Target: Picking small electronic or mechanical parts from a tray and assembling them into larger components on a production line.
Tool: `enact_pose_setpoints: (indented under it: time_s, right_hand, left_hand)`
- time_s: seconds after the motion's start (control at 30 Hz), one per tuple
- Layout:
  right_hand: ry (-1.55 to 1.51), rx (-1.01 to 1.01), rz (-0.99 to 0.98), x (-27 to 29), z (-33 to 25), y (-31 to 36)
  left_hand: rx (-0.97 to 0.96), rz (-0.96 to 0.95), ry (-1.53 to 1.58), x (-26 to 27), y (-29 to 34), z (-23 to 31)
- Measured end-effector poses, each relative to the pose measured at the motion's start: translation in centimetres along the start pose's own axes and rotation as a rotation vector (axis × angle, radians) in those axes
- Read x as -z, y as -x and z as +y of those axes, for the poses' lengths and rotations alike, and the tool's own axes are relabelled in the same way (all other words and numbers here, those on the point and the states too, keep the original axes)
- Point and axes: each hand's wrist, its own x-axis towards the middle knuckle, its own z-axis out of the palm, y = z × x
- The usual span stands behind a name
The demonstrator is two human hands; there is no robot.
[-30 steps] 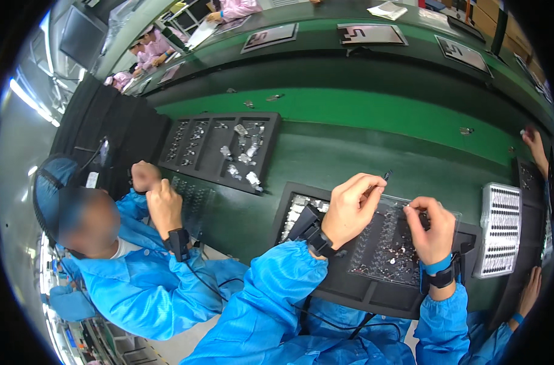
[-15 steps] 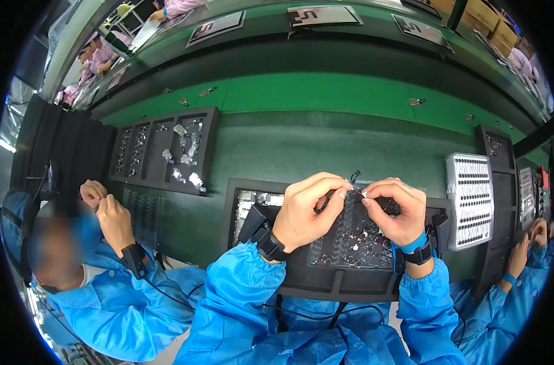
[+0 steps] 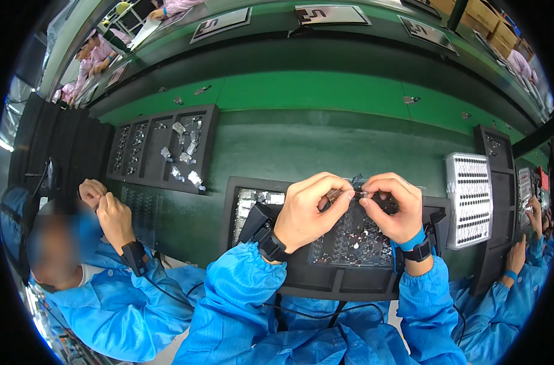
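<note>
My left hand [image 3: 312, 210] pinches a small dark electronic part with a short flex tab [image 3: 356, 180] between thumb and forefinger. Thumb and forefinger of my right hand [image 3: 397, 207] close on a tiny light-tipped piece [image 3: 364, 194], whose exact kind is too small to tell. The fingertips nearly meet, and the two pieces lie close together or touch. Both hands hover over a black foam tray [image 3: 325, 283]. Inside it, a clear blister tray [image 3: 325, 258] holds many small wired parts, some with round white ends. Silvery metallic parts [image 3: 243, 210] fill the compartment left of my left hand.
A foam tray [image 3: 209, 131] of small metal parts stands at the left, by a co-worker's hands [image 3: 110, 213]. To the right is a white tray [image 3: 471, 201] with rows of black dots. Beyond runs a green belt [image 3: 313, 91] with scattered parts; flat panels [image 3: 333, 15] lie higher up.
My fingertips have drawn slightly closer together, and the held part has turned a little. Parts on the green belt have shifted left, the flat panels right. A co-worker's hand at far right has risen.
</note>
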Motion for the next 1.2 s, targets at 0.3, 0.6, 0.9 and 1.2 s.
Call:
enact_pose_setpoints:
  time_s: [0.3,0.6,0.9,1.2]
  right_hand:
    - [-0.001,0.05,-0.02,-0.3,0.1,0.3]
    - [0.178,0.131,-0.013,0.1,0.4,0.4]
    - [-0.145,-0.055,0.021,2.2,0.6,0.0]
    - [-0.278,-0.171,-0.022,2.1,0.9,0.0]
  left_hand:
    - [0.067,-0.073,0.109,-0.3,0.2,-0.3]
    - [0.04,-0.108,-0.006,-0.9,0.3,0.3]
    - [0.27,-0.086,0.363,-0.9,0.6,0.7]
    - [0.31,-0.137,0.35,-0.7,0.5,-0.4]
